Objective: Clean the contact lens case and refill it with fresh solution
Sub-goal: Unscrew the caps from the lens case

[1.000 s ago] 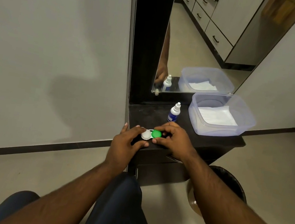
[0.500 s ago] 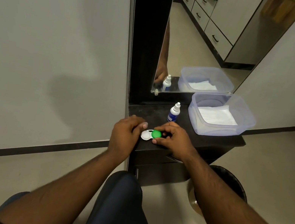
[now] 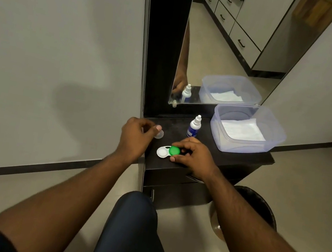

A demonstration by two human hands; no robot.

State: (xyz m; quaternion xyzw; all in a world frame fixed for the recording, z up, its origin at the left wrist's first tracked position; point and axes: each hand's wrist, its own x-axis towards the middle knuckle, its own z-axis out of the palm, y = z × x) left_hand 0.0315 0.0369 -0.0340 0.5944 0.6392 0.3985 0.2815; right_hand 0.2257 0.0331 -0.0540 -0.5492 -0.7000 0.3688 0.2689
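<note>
The white contact lens case [image 3: 162, 152] lies on the black vanity shelf [image 3: 217, 155]. Its left well is uncovered; a green cap [image 3: 174, 151] sits on its right well. My right hand [image 3: 193, 158] grips the case at the green cap, thumb in front and fingers behind. My left hand [image 3: 136, 137] is up and to the left of the case, fingers curled, thumb on a small clear-white cap [image 3: 159, 135] just above the shelf. A small white and blue solution bottle [image 3: 193, 127] stands upright behind the case.
A clear plastic tub [image 3: 245, 147] with white tissue inside sits at the shelf's right end. A mirror [image 3: 229, 48] rises behind the shelf. A black bin [image 3: 257, 206] stands on the floor at the right. My knee is below the shelf front.
My left hand has taken the white cap off the left well and carried it back and to the left. My right hand stays on the green cap side.
</note>
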